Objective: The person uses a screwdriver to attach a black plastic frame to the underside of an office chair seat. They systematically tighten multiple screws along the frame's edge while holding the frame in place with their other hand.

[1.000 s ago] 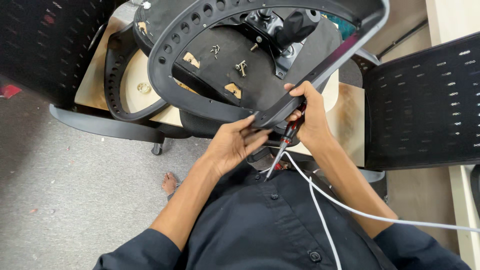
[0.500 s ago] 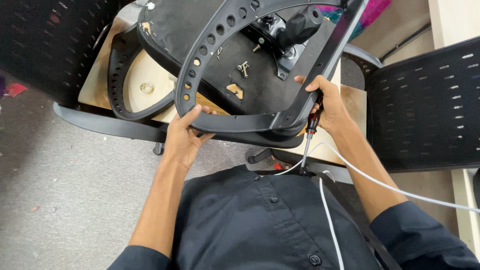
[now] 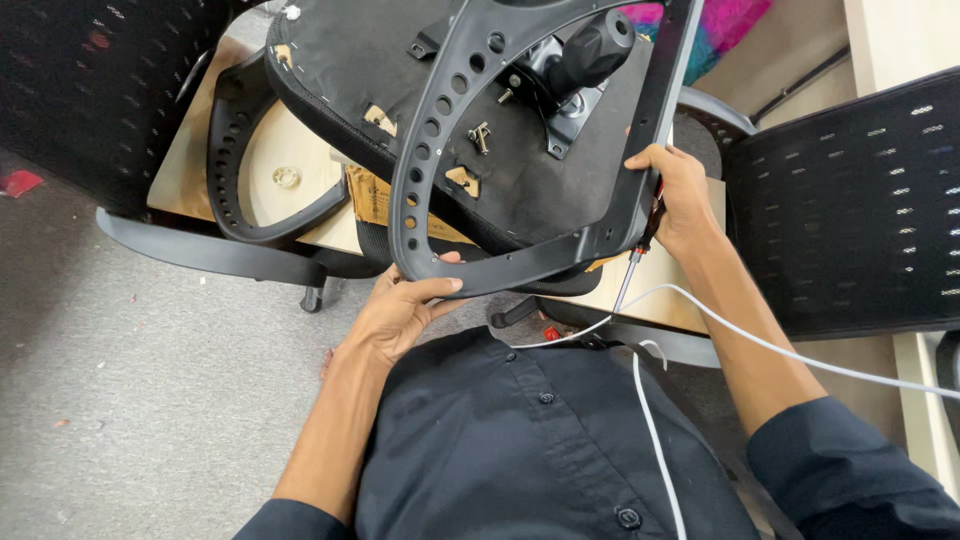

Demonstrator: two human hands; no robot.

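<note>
My left hand (image 3: pixel 400 315) is grasping the near edge of the black frame (image 3: pixel 520 255) lying over the upturned seat (image 3: pixel 400 80), while my right hand (image 3: pixel 680 195) is gripping its right corner and a screwdriver (image 3: pixel 640 250).

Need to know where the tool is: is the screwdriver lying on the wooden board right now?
No, the screwdriver is in the right hand, pinned against the black armrest frame that this hand grips.
</note>
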